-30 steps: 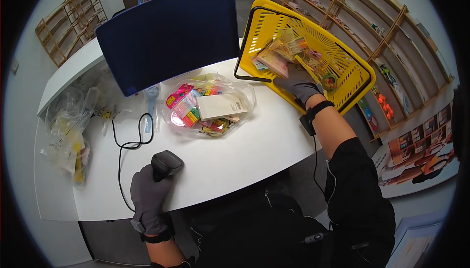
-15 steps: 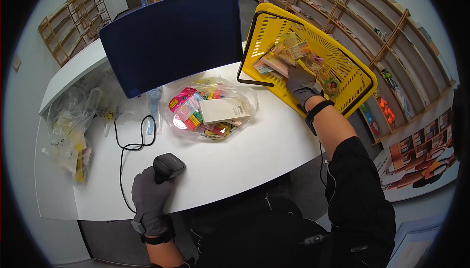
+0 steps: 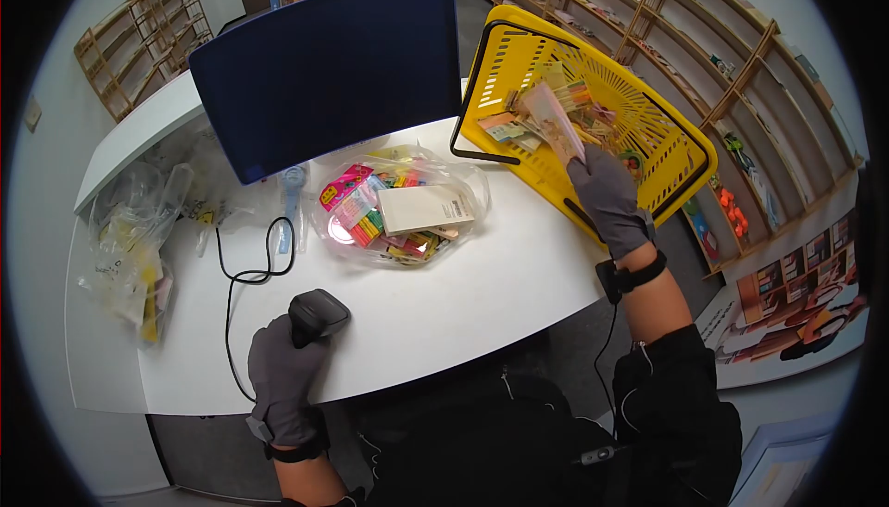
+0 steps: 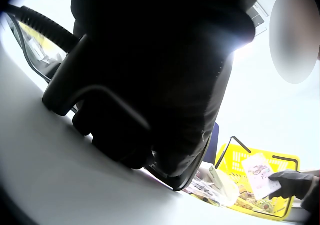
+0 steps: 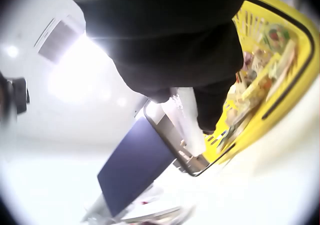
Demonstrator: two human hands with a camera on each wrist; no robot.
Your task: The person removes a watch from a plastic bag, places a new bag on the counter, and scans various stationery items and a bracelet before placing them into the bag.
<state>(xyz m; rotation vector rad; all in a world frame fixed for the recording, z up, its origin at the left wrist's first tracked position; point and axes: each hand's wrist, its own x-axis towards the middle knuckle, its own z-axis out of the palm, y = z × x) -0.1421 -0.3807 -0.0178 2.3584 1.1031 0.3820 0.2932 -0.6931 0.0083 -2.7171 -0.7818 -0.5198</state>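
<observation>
Found left hand [image 3: 285,373] at lower left of the head view, fingers curled around a black scanner [image 3: 318,312] held low near the counter [image 3: 463,303]; apparently parked there to stay ready. Cannot confirm from either view whether resting on the surface.

Found right hand [image 3: 611,197] at upper right, pinching a flat packet [image 3: 554,125] by its lower end, just over the yellow basket [image 3: 546,181]. Judged held by the end to leave most of the packet's face uncovered, as also visible at lower right of the left wrist view.

Noted black handle [image 3: 463,90] folded down along the basket's left side, presumably to keep the top open for reaching in.

Recorded at centre: clear bag [image 3: 477,194] of bright goods, with pale box [image 3: 426,209] on top, likely laid flat for stability. Cannot tell whether inside the bag.
</observation>
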